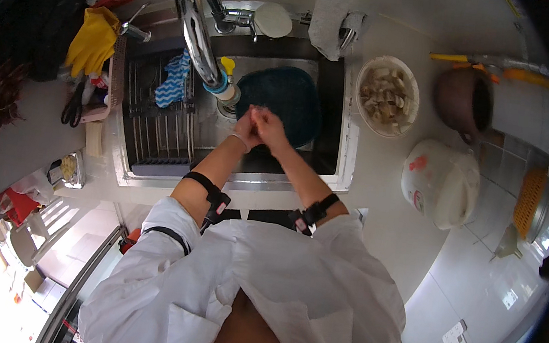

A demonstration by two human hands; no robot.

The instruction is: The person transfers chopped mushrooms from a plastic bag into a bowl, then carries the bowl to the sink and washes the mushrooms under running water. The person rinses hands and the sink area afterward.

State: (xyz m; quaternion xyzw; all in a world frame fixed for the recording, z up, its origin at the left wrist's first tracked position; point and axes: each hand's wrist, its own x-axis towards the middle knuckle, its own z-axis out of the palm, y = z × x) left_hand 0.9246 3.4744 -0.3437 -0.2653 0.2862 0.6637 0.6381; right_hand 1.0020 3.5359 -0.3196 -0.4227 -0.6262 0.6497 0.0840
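My left hand (pixel 247 126) and my right hand (pixel 269 127) meet over the sink, pressed against each other, with their fingers partly blurred. Whether anything lies between them cannot be told. Beneath and behind them a dark teal plastic basin (pixel 287 103) sits in the steel sink (pixel 208 131). Just left of the hands hangs the end of a curved chrome faucet (pixel 198 43) with a blue-ringed nozzle. A yellow-handled piece (pixel 227 65) stands by that nozzle.
A dish rack (pixel 164 133) with a blue-and-white cloth (pixel 173 80) fills the sink's left side. Yellow rubber gloves (pixel 94 41) hang at left. On the right counter stand a bowl of food pieces in liquid (pixel 387 97), a brown pot (pixel 457 101) and a large white plastic jug (pixel 438 182).
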